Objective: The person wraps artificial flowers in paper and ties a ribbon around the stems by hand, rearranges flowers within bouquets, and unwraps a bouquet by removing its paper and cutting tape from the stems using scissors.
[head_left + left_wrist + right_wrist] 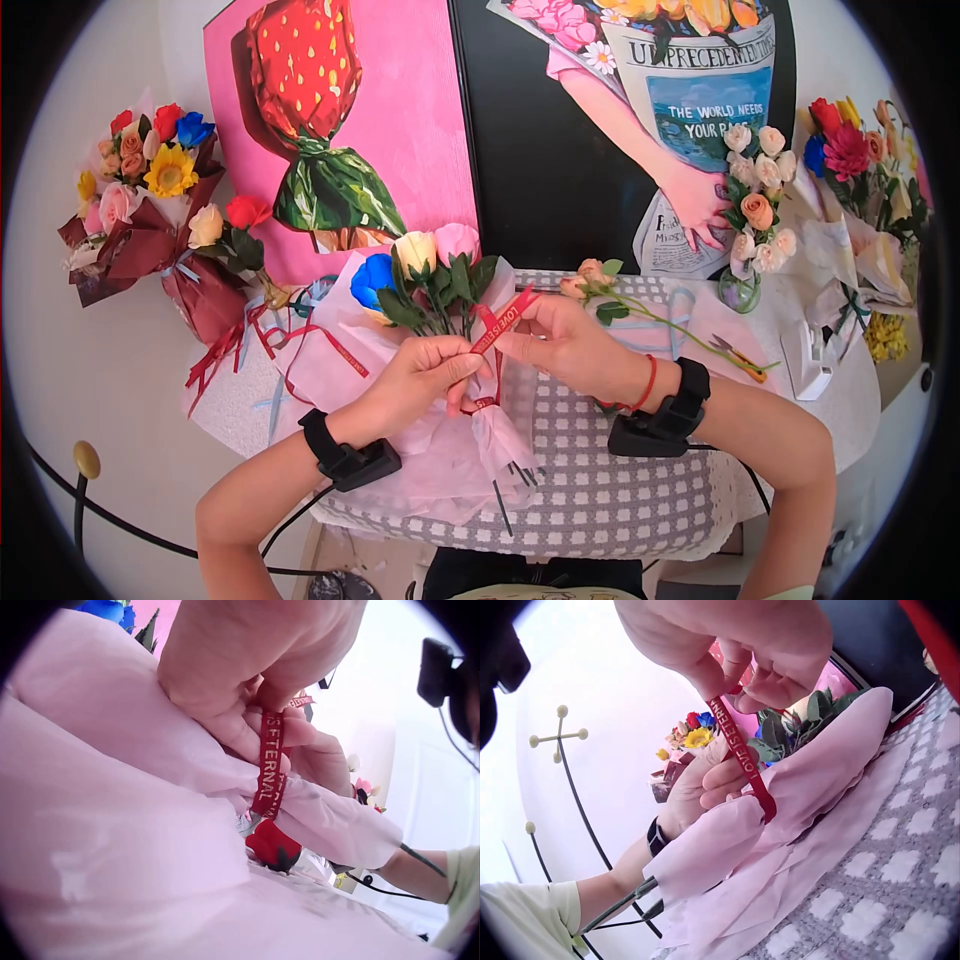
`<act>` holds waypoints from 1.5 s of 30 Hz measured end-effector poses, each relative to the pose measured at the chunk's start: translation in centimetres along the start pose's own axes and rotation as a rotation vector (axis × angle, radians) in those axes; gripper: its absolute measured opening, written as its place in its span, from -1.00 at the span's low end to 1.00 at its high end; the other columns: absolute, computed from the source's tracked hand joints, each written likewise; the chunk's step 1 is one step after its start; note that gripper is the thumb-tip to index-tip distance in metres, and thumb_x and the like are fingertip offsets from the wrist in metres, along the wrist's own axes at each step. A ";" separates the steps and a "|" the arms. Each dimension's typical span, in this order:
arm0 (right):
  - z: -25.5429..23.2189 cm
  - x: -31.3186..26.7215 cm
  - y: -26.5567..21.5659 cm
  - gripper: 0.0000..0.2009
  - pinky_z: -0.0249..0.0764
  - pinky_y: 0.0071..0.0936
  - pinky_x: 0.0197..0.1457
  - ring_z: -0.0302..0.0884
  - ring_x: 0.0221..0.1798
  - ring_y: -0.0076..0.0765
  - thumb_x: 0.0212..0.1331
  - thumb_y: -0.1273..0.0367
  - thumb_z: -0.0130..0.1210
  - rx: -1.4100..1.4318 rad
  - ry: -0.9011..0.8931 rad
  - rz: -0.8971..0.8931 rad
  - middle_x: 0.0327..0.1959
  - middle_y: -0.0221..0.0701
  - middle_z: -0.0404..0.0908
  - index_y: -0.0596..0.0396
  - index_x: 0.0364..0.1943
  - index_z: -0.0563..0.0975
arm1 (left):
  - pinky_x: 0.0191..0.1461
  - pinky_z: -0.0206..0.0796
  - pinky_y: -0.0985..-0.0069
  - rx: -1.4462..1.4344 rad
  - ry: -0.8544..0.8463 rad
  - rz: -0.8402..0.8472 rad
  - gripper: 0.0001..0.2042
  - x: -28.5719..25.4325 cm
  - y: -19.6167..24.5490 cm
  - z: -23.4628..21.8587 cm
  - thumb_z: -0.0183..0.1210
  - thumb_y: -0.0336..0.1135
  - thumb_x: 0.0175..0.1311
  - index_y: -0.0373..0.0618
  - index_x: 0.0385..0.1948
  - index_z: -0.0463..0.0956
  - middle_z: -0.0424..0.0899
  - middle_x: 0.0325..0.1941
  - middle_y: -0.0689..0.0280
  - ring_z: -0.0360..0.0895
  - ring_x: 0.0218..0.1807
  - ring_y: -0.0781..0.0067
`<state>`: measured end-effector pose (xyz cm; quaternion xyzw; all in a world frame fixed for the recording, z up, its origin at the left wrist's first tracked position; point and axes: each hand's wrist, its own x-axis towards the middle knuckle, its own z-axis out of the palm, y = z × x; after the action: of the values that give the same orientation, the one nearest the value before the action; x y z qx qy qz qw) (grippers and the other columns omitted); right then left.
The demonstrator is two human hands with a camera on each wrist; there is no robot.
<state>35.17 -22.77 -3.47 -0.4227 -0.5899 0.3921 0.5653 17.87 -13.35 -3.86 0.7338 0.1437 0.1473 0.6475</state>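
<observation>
While left hand (415, 376), right hand (572, 346) pinch ribbon (739, 751), only head view shows scissors (741, 358).

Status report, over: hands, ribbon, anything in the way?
Left hand and right hand pinching red ribbon. Ribbon looped round gathered pink paper. Nothing seen in the way; scissors lie off to the right.

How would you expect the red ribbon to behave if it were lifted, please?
The red ribbon is probably floppy, since it curves around the pink wrapping. It looks thin and narrow, so likely light. Pulling probably straightens it, as below the right hand.
</observation>
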 end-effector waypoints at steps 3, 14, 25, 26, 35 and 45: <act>-0.2 0.3 0.3 -0.89 0.32 -0.67 -0.29 0.38 -0.31 -0.66 0.10 0.45 0.04 -0.014 -0.014 -0.126 -0.35 -0.48 0.49 0.20 -0.32 0.48 | -0.37 0.43 0.63 -0.011 0.007 -0.027 -0.75 0.1 -0.1 0.0 -0.10 -0.25 0.32 -0.22 -0.39 0.47 0.37 -0.75 0.44 0.38 -0.67 0.67; -0.1 0.7 0.0 -0.90 0.24 -0.53 -0.08 0.29 -0.01 -0.51 0.05 0.34 0.10 -0.201 0.018 -0.247 -0.02 -0.41 0.33 0.01 -0.39 0.46 | -0.46 0.40 0.62 -0.151 0.079 -0.108 -0.70 0.2 -0.1 0.3 -0.12 -0.17 0.33 -0.17 -0.49 0.43 0.37 -0.79 0.42 0.35 -0.72 0.62; 0.4 1.3 -0.4 -0.90 0.23 -0.46 -0.01 0.31 0.02 -0.42 0.03 0.36 0.11 -0.274 0.027 -0.247 -0.03 -0.36 0.34 0.05 -0.40 0.47 | -0.49 0.36 0.66 -0.134 0.120 -0.084 -0.72 0.2 -0.3 0.5 -0.12 -0.21 0.34 -0.15 -0.53 0.38 0.33 -0.79 0.44 0.33 -0.72 0.65; 0.4 1.3 -0.6 -0.90 0.22 -0.45 0.01 0.30 0.03 -0.40 0.02 0.37 0.11 -0.287 0.024 -0.267 -0.02 -0.34 0.33 0.06 -0.42 0.46 | -0.49 0.36 0.66 -0.135 0.121 -0.084 -0.72 0.2 -0.3 0.5 -0.12 -0.21 0.34 -0.15 -0.53 0.38 0.33 -0.79 0.44 0.33 -0.72 0.65; -0.1 1.2 -0.6 -0.92 0.20 -0.45 0.05 0.28 0.00 -0.40 0.02 0.42 0.09 -0.483 0.043 -0.385 0.00 -0.31 0.30 0.10 -0.45 0.45 | -0.52 0.35 0.69 -0.169 0.114 -0.108 -0.75 0.4 -0.5 0.7 -0.15 -0.21 0.35 -0.15 -0.45 0.39 0.32 -0.79 0.44 0.33 -0.74 0.66; 0.6 2.8 0.7 -0.88 0.31 -0.48 -0.35 0.39 -0.45 -0.46 0.00 0.43 0.08 -0.342 0.134 -0.201 -0.53 -0.35 0.47 0.21 -0.46 0.44 | -0.53 0.28 0.68 -0.053 0.051 -0.001 -0.70 0.6 -1.3 0.5 -0.15 -0.18 0.35 -0.14 -0.55 0.35 0.32 -0.80 0.44 0.32 -0.73 0.66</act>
<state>34.58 -19.94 -3.21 -0.4769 -0.6481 0.1987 0.5595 18.62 -13.43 -5.17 0.7122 0.1566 0.1696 0.6629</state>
